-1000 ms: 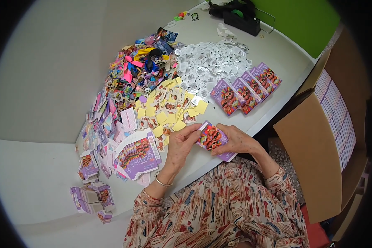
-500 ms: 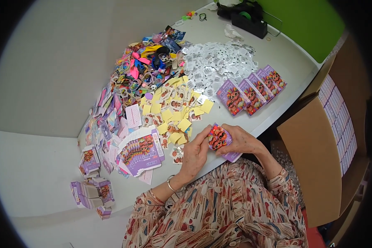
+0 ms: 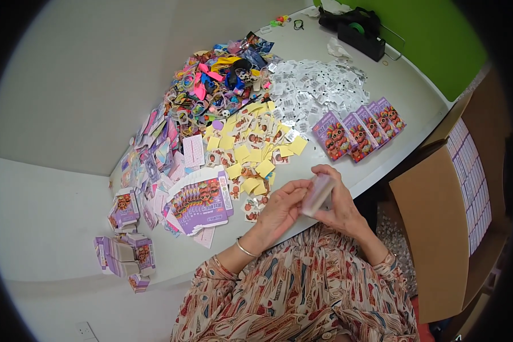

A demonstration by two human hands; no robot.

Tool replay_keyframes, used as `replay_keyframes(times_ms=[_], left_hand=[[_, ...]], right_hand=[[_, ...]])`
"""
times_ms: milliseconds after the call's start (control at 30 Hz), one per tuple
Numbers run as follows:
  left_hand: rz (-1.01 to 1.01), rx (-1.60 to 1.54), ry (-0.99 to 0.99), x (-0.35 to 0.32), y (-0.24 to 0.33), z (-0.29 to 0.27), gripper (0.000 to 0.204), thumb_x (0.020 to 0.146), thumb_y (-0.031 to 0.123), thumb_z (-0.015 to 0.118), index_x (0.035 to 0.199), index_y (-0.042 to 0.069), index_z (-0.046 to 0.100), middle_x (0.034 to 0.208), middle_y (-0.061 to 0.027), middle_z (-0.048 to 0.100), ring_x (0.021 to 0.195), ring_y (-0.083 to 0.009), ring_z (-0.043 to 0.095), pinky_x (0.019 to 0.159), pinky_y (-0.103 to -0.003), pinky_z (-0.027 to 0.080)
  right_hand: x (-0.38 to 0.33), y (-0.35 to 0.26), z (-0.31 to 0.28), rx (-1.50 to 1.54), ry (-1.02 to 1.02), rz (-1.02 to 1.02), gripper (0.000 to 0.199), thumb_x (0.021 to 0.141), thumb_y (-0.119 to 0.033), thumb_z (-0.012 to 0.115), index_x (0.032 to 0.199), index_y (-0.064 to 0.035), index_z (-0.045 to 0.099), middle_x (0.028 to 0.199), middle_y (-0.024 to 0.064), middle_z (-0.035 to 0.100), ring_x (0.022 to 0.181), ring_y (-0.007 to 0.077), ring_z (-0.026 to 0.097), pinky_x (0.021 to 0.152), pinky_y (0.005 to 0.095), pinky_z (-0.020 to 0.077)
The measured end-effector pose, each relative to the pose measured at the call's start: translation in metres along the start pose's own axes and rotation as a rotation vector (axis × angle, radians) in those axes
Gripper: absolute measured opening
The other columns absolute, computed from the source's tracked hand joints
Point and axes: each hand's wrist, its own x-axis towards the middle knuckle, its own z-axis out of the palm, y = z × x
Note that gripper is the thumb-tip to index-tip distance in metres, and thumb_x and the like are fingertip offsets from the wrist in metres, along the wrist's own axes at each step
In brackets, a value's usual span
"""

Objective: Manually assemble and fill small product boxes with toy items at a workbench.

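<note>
Between my two hands, at the table's front edge, a small purple card box (image 3: 318, 195) is held, smeared by motion, one narrow pale side showing. My left hand (image 3: 280, 208) pinches its left side with thumb and fingers. Around its right side and ends curls my right hand (image 3: 343, 206). Just beyond lie yellow paper squares (image 3: 242, 154) mixed with picture stickers (image 3: 252, 215). A fanned stack of flattened purple cartons (image 3: 202, 214) lies left of my left hand. Several purple picture boxes (image 3: 332, 137) lean in a row beyond my right hand.
Small white printed packets (image 3: 313, 85) and colourful trinkets (image 3: 211, 85) are heaped farther back. Purple-pink cards (image 3: 154, 154) and folded boxes (image 3: 119, 253) lie at left. A black tape dispenser (image 3: 359, 41) stands far back. At right, an open cardboard carton (image 3: 430, 228) holds packed boxes.
The box has turned in my hands from its picture face to a narrow side. My right hand's fingers have spread around it. The whole view has shifted slightly.
</note>
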Motion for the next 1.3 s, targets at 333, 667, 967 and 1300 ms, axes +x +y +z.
replay_keyframes(times_ms=[333,667,967,1300], left_hand=[[0.907,1.841,0.591,-0.012,0.069,-0.055,0.025,0.079,0.015,0.072,0.098,0.002,0.064,0.100,-0.0119,0.062,0.095,-0.0303,0.056,0.082,-0.039,0.045],[0.983,1.995,0.447,-0.004,0.057,-0.045,0.033,0.075,0.018,0.075,0.100,0.002,0.062,0.103,-0.0106,0.060,0.098,-0.0281,0.053,0.083,-0.039,0.042],[0.963,1.828,0.514,0.016,0.070,-0.044,0.011,0.079,0.007,0.066,0.089,0.003,0.070,0.085,-0.0109,0.065,0.083,-0.0260,0.059,0.076,-0.037,0.046],[0.555,1.161,0.301,0.012,0.077,0.008,0.012,0.084,0.005,0.062,0.094,0.002,0.066,0.085,-0.0101,0.066,0.070,-0.0264,0.062,0.062,-0.032,0.049]], right_hand=[[0.001,-0.021,-0.019,-0.382,0.040,0.124,0.091,0.067,-0.022,0.079,0.137,0.0053,0.030,0.111,0.0224,0.052,0.103,0.0392,0.053,0.088,0.0416,0.0453],[0.000,-0.034,-0.019,-0.597,0.010,0.162,0.091,0.064,-0.013,0.080,0.136,0.0087,0.029,0.112,0.0228,0.050,0.098,0.0393,0.050,0.083,0.0434,0.0460],[-0.001,-0.034,-0.017,-0.711,-0.004,0.211,0.089,0.064,-0.011,0.080,0.135,0.0074,0.030,0.111,0.0213,0.049,0.095,0.0372,0.050,0.081,0.0424,0.0464],[0.003,-0.036,-0.012,-0.770,-0.041,0.185,0.086,0.062,-0.012,0.081,0.130,0.0071,0.033,0.102,0.0198,0.050,0.090,0.0347,0.052,0.076,0.0400,0.0474]])
